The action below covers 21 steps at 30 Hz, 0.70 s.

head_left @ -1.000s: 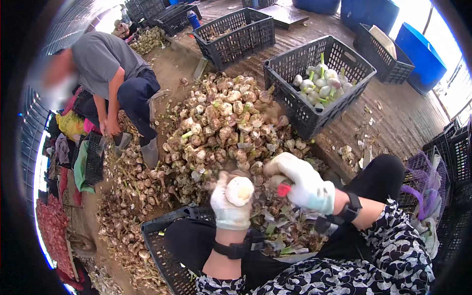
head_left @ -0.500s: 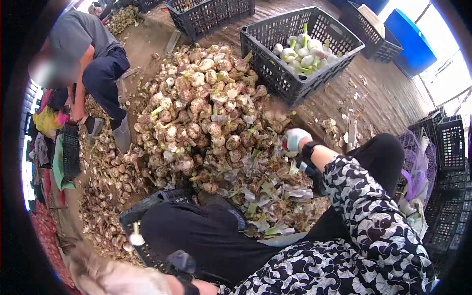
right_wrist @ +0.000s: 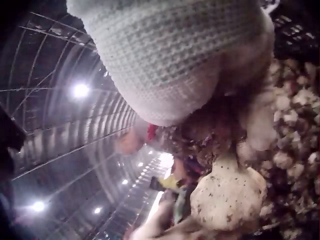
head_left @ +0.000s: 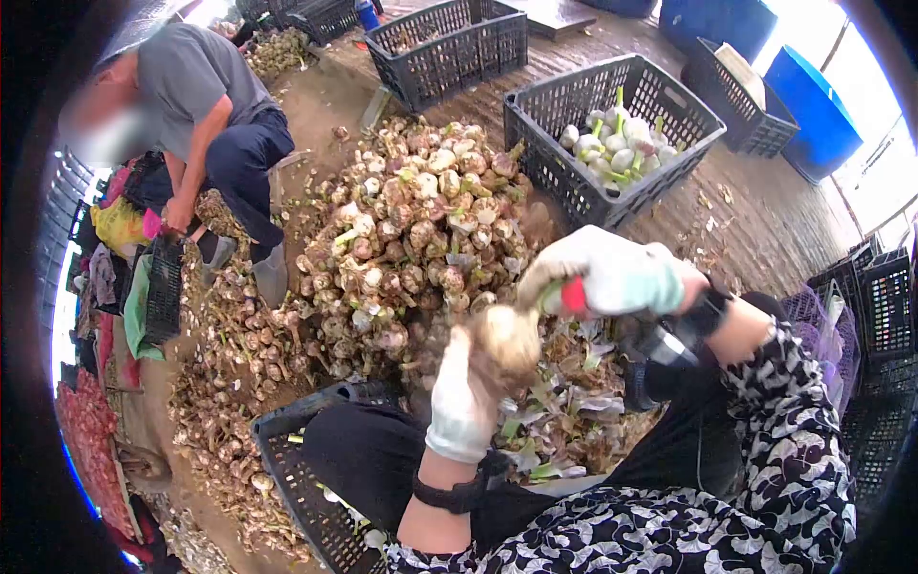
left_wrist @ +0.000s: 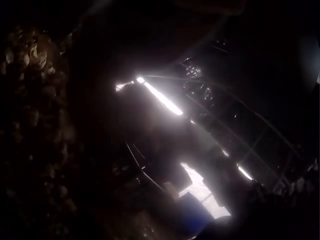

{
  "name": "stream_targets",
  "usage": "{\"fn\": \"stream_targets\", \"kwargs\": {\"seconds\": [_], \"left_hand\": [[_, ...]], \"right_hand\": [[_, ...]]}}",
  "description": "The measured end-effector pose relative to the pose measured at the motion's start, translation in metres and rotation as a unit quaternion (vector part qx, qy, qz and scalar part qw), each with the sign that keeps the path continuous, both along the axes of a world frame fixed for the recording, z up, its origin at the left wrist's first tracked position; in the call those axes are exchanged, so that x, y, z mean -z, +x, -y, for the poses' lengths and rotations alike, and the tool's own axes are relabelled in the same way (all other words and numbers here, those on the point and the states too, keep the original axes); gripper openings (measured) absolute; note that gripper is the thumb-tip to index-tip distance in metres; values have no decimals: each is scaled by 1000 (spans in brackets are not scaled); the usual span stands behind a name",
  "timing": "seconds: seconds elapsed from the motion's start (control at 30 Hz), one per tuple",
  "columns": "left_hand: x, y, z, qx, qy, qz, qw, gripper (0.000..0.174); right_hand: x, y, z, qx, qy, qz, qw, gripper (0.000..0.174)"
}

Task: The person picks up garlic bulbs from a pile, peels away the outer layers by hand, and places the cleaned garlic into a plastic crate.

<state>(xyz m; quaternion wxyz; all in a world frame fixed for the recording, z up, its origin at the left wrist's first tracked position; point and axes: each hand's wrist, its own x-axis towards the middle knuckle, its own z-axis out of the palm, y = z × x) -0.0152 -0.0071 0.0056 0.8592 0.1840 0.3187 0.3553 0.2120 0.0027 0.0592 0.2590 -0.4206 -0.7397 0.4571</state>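
Left grip (head_left: 463, 407) curled round garlic bulb (head_left: 513, 337) | right grip (head_left: 612, 273) round red handle (head_left: 574, 296) | I'd brace the bulb firmly, unsquashed

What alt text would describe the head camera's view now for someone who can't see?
A gloved left hand holds a garlic bulb; the gloved right hand, gripping a red object, is beside it. Beyond are a garlic heap and a black crate of paler bulbs; another person bends at left.

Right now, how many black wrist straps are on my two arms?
2: one strap around the wrist of the left hand, another strap around that of the right hand.
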Motion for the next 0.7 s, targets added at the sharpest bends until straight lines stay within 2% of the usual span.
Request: {"fn": "stream_targets", "kwargs": {"seconds": [0.03,0.1,0.13,0.17,0.2,0.23,0.27,0.3,0.37,0.4,0.43,0.5,0.53,0.57,0.63,0.7], "left_hand": [[1,-4,2,70,35,55,995,56],[-11,-6,11,146,58,97,983,55],[-9,-5,12,143,28,140,979,51],[-6,-3,15,144,33,141,979,51],[-1,1,18,88,42,118,988,48],[1,4,20,31,49,94,994,47],[0,5,22,4,81,71,994,49],[1,8,25,-20,130,5,991,51],[-2,10,28,-18,256,-98,962,55],[-1,12,28,-27,315,-149,937,61],[0,14,29,-25,315,-152,937,61],[2,16,29,-58,349,-200,913,62],[2,16,30,-65,350,-207,911,62],[3,18,30,-57,329,-178,926,62],[4,21,32,-37,286,-115,950,62],[8,22,34,-38,370,-198,907,64]], "right_hand": [[-4,-4,6,-60,129,-55,988,25],[-22,-7,27,-32,112,-47,992,31],[-19,-10,38,41,125,-61,989,40],[-5,-18,45,146,84,-121,978,42],[-3,-29,53,241,-29,-180,953,41],[-3,-37,58,329,-142,-236,903,40],[-12,-40,64,347,-258,-255,865,34],[9,-40,65,329,-267,-261,867,27],[54,-44,61,287,-197,-354,868,24],[33,-63,61,346,-154,-361,853,24],[33,-63,62,346,-154,-364,851,24],[32,-61,57,355,-104,-268,890,23],[26,-61,58,362,-144,-273,880,23],[27,-58,57,354,-105,-210,905,24],[34,-58,55,346,-111,-258,895,26],[38,-55,53,338,-84,-224,910,28]]}}
